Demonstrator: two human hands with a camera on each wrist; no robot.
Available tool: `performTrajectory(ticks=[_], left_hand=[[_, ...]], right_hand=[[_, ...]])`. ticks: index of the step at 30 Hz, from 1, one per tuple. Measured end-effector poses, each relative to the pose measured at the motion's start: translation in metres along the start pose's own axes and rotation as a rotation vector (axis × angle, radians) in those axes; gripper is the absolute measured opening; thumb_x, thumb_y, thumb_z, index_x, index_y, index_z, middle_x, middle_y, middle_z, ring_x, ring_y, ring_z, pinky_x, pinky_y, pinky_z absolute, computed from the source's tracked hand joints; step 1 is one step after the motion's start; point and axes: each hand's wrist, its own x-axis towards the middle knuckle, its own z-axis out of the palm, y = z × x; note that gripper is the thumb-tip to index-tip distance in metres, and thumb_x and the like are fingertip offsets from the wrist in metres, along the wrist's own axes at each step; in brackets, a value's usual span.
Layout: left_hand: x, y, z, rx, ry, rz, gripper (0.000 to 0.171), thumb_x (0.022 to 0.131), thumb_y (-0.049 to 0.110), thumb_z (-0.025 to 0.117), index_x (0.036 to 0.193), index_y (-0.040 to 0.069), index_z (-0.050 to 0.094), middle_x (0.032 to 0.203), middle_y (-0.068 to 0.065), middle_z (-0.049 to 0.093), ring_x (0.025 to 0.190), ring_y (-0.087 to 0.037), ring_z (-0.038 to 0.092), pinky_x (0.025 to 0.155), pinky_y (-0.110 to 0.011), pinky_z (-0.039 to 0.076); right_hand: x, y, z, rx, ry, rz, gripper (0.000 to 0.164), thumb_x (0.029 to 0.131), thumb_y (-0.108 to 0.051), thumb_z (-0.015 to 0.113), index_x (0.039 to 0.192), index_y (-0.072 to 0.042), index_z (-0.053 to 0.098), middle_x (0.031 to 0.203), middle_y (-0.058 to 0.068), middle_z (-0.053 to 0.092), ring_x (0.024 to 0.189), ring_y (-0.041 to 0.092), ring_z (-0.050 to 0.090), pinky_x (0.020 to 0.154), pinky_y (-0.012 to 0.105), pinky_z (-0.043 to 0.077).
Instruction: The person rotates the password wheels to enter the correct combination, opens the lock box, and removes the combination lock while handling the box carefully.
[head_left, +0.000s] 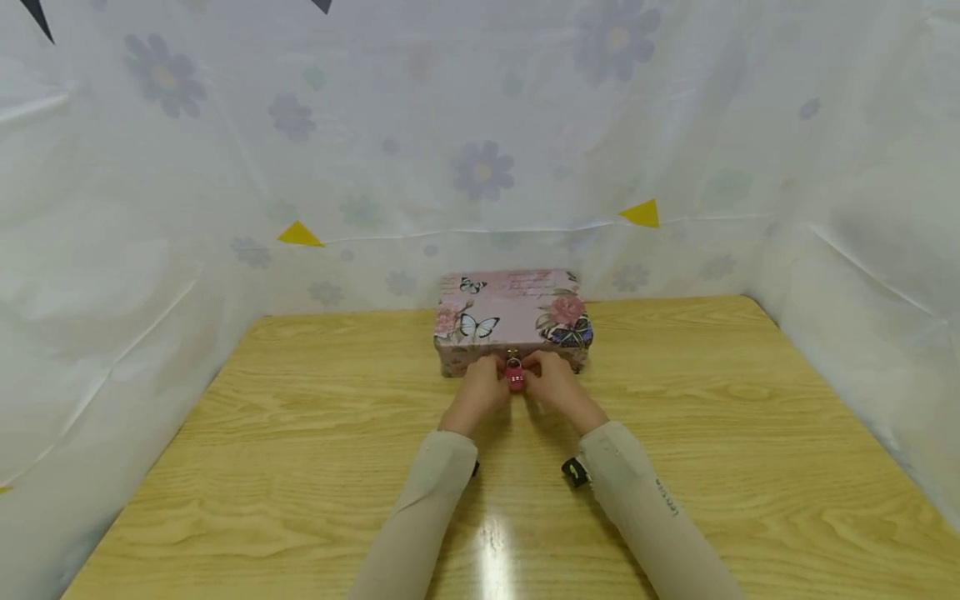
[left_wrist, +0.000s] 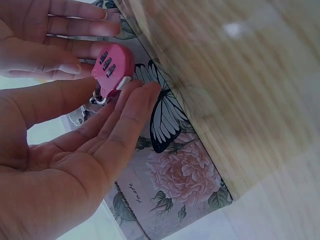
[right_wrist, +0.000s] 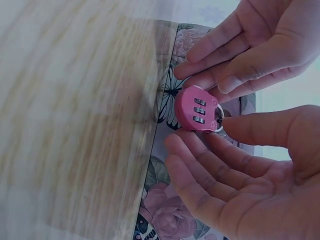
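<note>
A pink combination padlock [head_left: 515,376] is at the metal clasp [head_left: 513,354] on the front of a flower-and-butterfly box [head_left: 517,310]. Three number dials show on its face. My left hand [head_left: 484,382] holds the padlock from the left, thumb by the shackle and fingers at the white piece [left_wrist: 124,82] on its side. From the right, my right hand [head_left: 553,381] pinches at the padlock near its shackle [right_wrist: 221,119], its other fingers loosely bent. How far the shackle sits in the body is hard to make out.
The box stands near the back of a wood-grain table [head_left: 315,467]. Behind it hangs a pale flower-patterned sheet [head_left: 420,150] with yellow triangles, and similar sheeting lines both sides. A dark wrist device [head_left: 575,472] shows under the right sleeve.
</note>
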Motion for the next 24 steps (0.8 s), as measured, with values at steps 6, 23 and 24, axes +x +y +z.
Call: performTrajectory(ticks=[6,23,24], left_hand=[[0.0006,-0.0008,0.0013,-0.025,-0.014,-0.011,0.024,0.09,0.0,0.056,0.111,-0.01,0.062,0.108,-0.022,0.064,0.094,-0.03,0.061,0.083,-0.043,0.05],[-0.0005,-0.0008,-0.0003,-0.079,-0.014,-0.03,0.023,0.086,-0.003,0.053,0.107,-0.008,0.061,0.096,-0.018,0.064,0.076,-0.023,0.054,0.065,-0.032,0.045],[-0.0003,-0.0009,-0.0006,-0.074,-0.012,-0.022,0.023,0.086,-0.003,0.053,0.106,-0.008,0.061,0.096,-0.018,0.064,0.077,-0.024,0.054,0.067,-0.033,0.046]], right_hand=[[-0.0001,0.001,0.0001,0.018,-0.002,0.011,0.02,0.09,-0.002,0.057,0.105,0.009,0.064,0.098,0.021,0.067,0.09,0.031,0.063,0.079,0.042,0.051],[0.0007,0.0017,-0.0012,0.03,-0.002,0.024,0.019,0.092,-0.004,0.058,0.102,0.009,0.065,0.096,0.02,0.067,0.088,0.029,0.063,0.078,0.041,0.051],[0.0008,0.0017,-0.0015,0.037,-0.001,0.024,0.019,0.092,-0.004,0.058,0.102,0.009,0.066,0.096,0.02,0.067,0.088,0.029,0.063,0.079,0.041,0.051]])
